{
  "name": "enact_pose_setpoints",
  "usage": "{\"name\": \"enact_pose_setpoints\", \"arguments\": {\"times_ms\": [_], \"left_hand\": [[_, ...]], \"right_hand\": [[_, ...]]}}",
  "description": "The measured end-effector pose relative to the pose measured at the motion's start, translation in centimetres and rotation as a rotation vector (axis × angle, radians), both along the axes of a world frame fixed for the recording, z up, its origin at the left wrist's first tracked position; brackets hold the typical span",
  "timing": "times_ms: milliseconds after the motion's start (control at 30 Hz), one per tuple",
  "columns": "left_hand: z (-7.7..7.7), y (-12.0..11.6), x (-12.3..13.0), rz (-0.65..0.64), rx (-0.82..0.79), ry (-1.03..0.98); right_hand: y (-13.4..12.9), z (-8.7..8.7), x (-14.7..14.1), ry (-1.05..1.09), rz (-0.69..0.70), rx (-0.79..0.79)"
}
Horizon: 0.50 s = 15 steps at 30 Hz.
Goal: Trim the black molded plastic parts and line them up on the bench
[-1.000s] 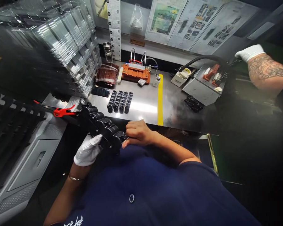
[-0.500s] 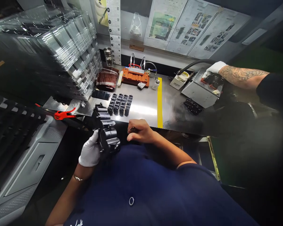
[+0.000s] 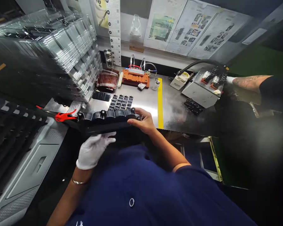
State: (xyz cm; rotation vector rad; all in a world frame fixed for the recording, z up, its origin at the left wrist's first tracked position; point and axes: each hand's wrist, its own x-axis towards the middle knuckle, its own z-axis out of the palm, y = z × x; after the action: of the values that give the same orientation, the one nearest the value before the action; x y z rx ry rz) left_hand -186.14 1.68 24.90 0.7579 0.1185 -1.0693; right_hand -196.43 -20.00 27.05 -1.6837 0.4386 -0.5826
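Note:
A long black moulded plastic part (image 3: 106, 123), with a row of rounded humps along its upper edge, is held level in front of my body. My bare right hand (image 3: 145, 121) grips its right end, thumb on the near face and fingers behind. Just under the part is my white-gloved left hand (image 3: 93, 150), thumb and fingers apart; whether its fingertips touch the underside I cannot tell. Beyond the part, small black pieces (image 3: 121, 102) lie in rows on the metal bench (image 3: 143, 105), their near ends hidden by the part.
Stacked clear trays (image 3: 70, 47) rise at the left, near a red-handled tool (image 3: 64, 116). An orange fixture (image 3: 135, 77), a phone (image 3: 101, 95) and a yellow tape strip (image 3: 160, 103) are on the bench. At right, a co-worker's gloved hand (image 3: 231, 80) is beside a grey box fixture (image 3: 200, 89).
The black part has turned from steeply tilted to level, and my right hand has taken its right end. My left hand has loosened its grip. The co-worker's hand has moved right, off the fixture top.

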Motion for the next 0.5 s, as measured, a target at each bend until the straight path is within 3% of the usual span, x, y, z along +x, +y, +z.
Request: {"name": "enact_pose_setpoints", "arguments": {"times_ms": [67,200,267,500], "left_hand": [[0.4,-0.4,-0.3,0.034,0.012,-0.035],[1.1,-1.2,-1.1,0.243,0.061,-0.02],[1.3,-1.5,-1.4,0.284,0.054,0.028],[0.4,-1.5,-1.1,0.2,-0.007,0.231]], "right_hand": [[0.9,0.2,0.1,0.047,0.083,0.006],[2.1,0.6,0.3,0.071,0.392,0.07],[2.0,0.6,0.4,0.057,0.379,0.129],[1.5,0.3,0.7,0.019,0.377,0.222]]}}
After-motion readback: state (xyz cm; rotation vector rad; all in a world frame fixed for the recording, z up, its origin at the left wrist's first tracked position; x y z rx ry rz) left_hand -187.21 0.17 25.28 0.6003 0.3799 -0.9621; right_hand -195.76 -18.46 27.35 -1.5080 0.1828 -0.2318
